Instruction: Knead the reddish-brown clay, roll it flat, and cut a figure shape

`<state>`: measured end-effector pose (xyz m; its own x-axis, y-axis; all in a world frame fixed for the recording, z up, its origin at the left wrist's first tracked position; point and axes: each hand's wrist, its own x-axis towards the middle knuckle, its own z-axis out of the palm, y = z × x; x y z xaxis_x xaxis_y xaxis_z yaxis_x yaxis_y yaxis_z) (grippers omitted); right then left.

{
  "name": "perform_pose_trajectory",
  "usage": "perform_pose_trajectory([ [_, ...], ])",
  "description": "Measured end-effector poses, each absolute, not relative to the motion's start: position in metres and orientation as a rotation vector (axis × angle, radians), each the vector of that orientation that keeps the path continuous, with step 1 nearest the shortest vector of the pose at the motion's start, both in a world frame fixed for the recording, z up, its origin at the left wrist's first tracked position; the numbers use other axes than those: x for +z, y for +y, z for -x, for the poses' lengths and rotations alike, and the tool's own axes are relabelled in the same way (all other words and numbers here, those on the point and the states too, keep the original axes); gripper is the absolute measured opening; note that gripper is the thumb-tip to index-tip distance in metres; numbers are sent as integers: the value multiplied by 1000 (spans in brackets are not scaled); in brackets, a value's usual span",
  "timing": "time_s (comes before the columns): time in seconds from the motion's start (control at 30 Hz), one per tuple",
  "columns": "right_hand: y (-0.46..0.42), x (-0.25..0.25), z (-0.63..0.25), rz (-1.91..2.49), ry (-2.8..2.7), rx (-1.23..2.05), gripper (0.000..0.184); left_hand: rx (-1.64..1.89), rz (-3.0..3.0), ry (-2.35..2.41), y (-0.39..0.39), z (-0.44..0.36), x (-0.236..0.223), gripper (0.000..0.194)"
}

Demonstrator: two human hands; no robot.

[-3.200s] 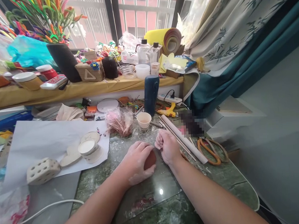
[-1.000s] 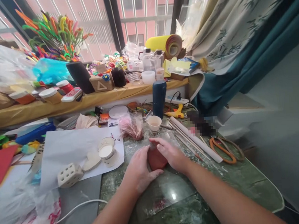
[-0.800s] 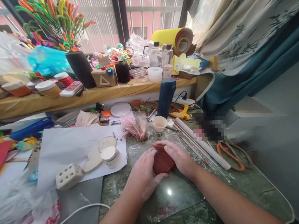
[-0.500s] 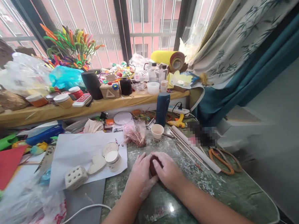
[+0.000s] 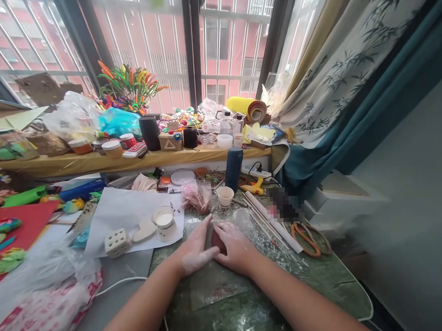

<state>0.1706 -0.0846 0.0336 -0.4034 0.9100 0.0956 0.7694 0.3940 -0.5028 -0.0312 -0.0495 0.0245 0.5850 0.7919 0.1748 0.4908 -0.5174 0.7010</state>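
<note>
Lump [image 5: 217, 239] sits just below centre frame, over the clear sheet [image 5: 203, 291]. My left hand [image 5: 195, 248] has just spread open, thumb by it, contact unclear; my right hand [image 5: 234, 246] cups it, fingers curved. Looks like mostly right-side support now.

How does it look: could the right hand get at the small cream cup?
Probably yes: the cup stands just beyond the right hand, with nothing upright between them, though that hand would likely have to leave the reddish-brown lump first.
</note>
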Motion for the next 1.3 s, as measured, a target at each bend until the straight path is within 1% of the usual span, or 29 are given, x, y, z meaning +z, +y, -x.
perform_pose_trajectory([
  [0.07, -85, 33, -167, 1481, -2302, 501, 80, 739, -2134, 1083, -48, 29, 22, 69],
  [0.1, -85, 32, -165, 1505, -2287, 466, 76, 774, -2113, 1110, -48, 27, 20, 64],
  [0.27, -87, 37, -161, 1474, -2299, 375, 50, 752, -2174, 1206, -47, 15, 18, 63],
  [0.33, -88, 40, -165, 1401, -2357, 386, 44, 743, -2184, 1313, -47, 11, 18, 60],
  [0.37, -88, 42, -168, 1357, -2387, 388, 44, 743, -2181, 1365, -46, 9, 18, 58],
  [0.5, -96, 47, -182, 1112, -2519, 405, 55, 717, -2177, 1430, -45, 5, 18, 54],
  [0.7, -118, 45, -203, 853, -2633, 500, 53, 670, -2223, 1435, -46, 4, 20, 55],
  [0.77, -124, 43, -209, 916, -2587, 523, 56, 691, -2211, 1424, -47, 4, 20, 54],
  [0.9, -134, 37, -215, 1163, -2434, 499, 77, 734, -2147, 1413, -47, 4, 21, 54],
  [0.93, -136, 35, -216, 1197, -2400, 484, 80, 750, -2130, 1409, -47, 5, 21, 54],
  [0.97, -137, 33, -215, 1211, -2369, 466, 80, 770, -2113, 1403, -47, 5, 21, 54],
  [1.07, -142, 28, -215, 1177, -2301, 378, 70, 828, -2067, 1373, -46, 7, 22, 50],
  [1.17, -147, 26, -216, 1112, -2245, 289, 70, 852, -2015, 1344, -46, 8, 23, 46],
  [1.23, -148, 27, -218, 1128, -2173, 315, 67, 876, -1970, 1327, -46, 9, 24, 43],
  [1.3, -146, 29, -220, 1180, -2063, 431, 60, 903, -1937, 1305, -47, 10, 26, 38],
])
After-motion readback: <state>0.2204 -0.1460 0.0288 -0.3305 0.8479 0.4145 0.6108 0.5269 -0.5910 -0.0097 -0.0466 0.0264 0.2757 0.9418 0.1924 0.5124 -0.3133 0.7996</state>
